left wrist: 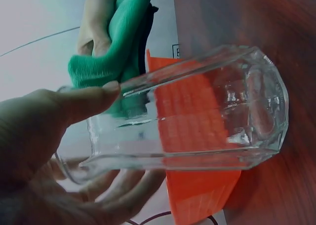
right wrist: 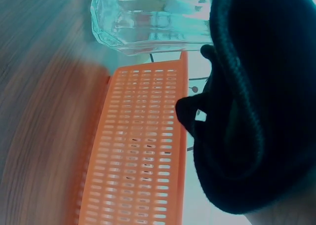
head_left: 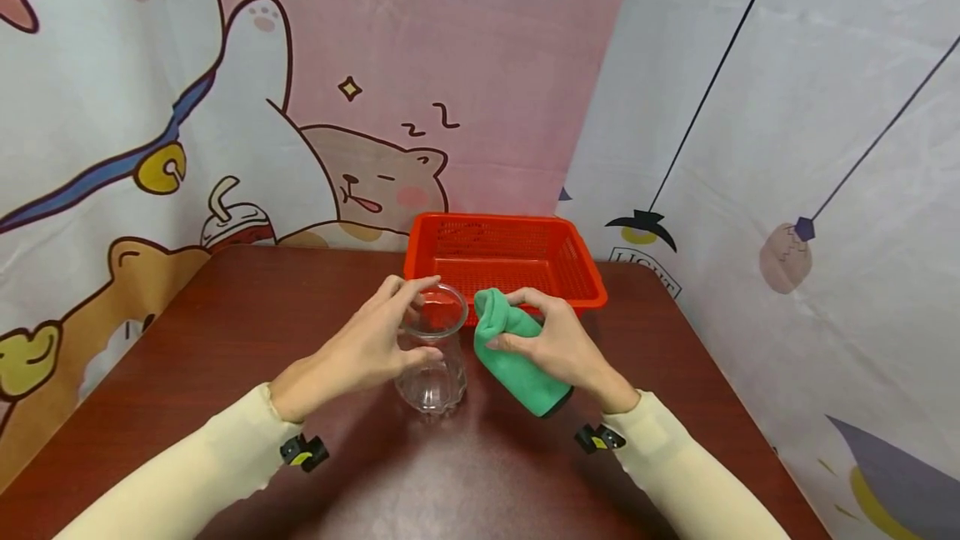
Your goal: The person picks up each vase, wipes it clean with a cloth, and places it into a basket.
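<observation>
A clear glass jar [head_left: 433,386] with a flared rim and faceted base is upright in front of the basket. My left hand [head_left: 375,340] holds it near the neck, thumb on the near side and fingers behind. In the left wrist view the thumb lies against the glass jar [left wrist: 197,111]. To the right, my right hand [head_left: 562,344] grips a folded green cloth [head_left: 517,365], its thumb on the near side. The cloth [left wrist: 126,32] is close to the jar's mouth. Dark fabric of the cloth [right wrist: 266,101] fills much of the right wrist view and hides the right fingers.
A red-orange perforated plastic basket [head_left: 502,265] stands at the back of the dark brown wooden table [head_left: 285,298], just behind the jar and cloth. Cartoon-printed curtains [head_left: 510,90] hang behind the table and along its sides.
</observation>
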Demonstrator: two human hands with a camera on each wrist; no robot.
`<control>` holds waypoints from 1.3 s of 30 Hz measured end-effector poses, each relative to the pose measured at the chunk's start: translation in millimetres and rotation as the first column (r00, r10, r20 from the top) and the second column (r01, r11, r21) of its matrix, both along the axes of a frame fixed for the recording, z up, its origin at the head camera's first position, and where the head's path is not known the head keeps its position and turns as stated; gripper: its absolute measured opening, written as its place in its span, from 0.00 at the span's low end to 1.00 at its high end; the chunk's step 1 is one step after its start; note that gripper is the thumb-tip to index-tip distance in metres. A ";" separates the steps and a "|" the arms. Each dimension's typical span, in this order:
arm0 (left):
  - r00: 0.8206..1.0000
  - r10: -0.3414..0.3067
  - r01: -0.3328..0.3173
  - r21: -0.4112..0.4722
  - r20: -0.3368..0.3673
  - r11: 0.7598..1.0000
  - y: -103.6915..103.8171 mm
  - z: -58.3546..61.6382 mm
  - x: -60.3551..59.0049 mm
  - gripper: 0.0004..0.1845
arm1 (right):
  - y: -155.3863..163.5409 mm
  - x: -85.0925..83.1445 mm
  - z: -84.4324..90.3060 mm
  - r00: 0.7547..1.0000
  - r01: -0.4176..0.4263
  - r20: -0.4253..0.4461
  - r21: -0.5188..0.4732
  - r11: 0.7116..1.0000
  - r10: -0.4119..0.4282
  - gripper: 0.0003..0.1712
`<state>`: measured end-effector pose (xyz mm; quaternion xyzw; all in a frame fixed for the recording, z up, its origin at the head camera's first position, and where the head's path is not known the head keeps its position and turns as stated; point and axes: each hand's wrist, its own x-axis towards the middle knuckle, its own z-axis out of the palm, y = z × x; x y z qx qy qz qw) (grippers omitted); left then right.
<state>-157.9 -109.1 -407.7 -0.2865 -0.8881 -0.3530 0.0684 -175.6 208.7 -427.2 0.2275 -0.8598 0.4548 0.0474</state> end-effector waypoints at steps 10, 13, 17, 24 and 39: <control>0.970 -0.233 0.233 0.014 0.075 0.972 -10.9 5.2 -16.1 0.53 | -8.6 2.2 -2.2 0.999 -0.027 -0.044 -0.009 1.000 0.027 0.34; 0.952 -0.290 0.288 0.031 0.103 0.957 -13.2 5.1 -19.5 0.54 | -13.6 4.2 -3.0 0.997 -0.035 -0.072 -0.008 0.999 0.034 0.35; 0.941 -0.316 0.314 0.041 0.120 0.949 -14.4 4.8 -21.3 0.56 | -21.8 5.6 -5.4 0.993 -0.040 -0.109 0.001 0.999 0.040 0.36; 0.932 -0.355 0.355 0.013 0.075 0.935 -15.0 1.4 -22.1 0.56 | -33.9 10.7 -11.9 0.988 -0.021 -0.154 -0.024 1.000 0.017 0.32; 0.946 -0.320 0.321 -0.031 0.045 0.946 -17.2 -1.5 -21.3 0.53 | -48.2 16.1 -23.2 0.980 0.017 -0.196 0.025 1.000 -0.012 0.31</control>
